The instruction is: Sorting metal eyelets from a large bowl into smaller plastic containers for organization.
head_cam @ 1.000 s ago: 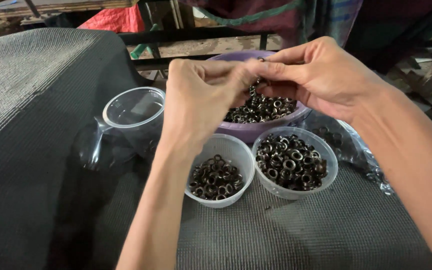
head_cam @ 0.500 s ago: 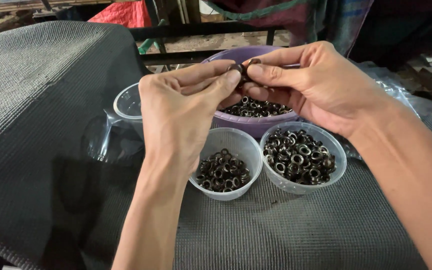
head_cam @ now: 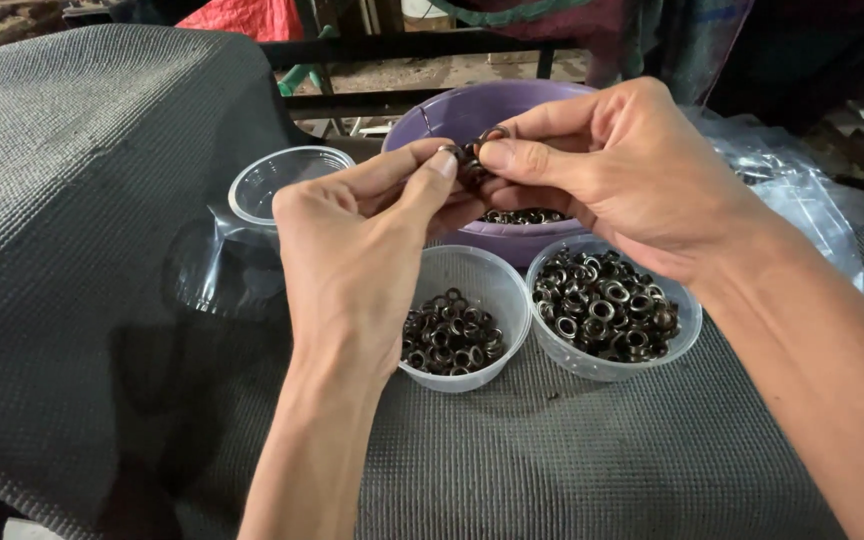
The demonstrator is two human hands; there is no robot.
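My left hand (head_cam: pixel 352 250) and my right hand (head_cam: pixel 622 170) meet fingertip to fingertip above a purple bowl (head_cam: pixel 512 105). Between them they pinch small dark metal eyelet rings (head_cam: pixel 474 152). Below the hands stand two clear plastic cups: the left cup (head_cam: pixel 457 335) holds a shallow layer of small dark rings, the right cup (head_cam: pixel 614 310) is nearly full of larger rings. More rings lie in the purple bowl, mostly hidden behind my fingers.
An empty clear plastic cup (head_cam: pixel 277 185) stands to the left of the bowl, with clear plastic film beside it. Everything rests on a grey textured mat (head_cam: pixel 72 200). Crumpled clear plastic bags (head_cam: pixel 802 190) lie at the right. A dark metal frame runs behind the bowl.
Both hands have shifted slightly and the view has moved closer. The fingers keep working the rings between them above the purple bowl.
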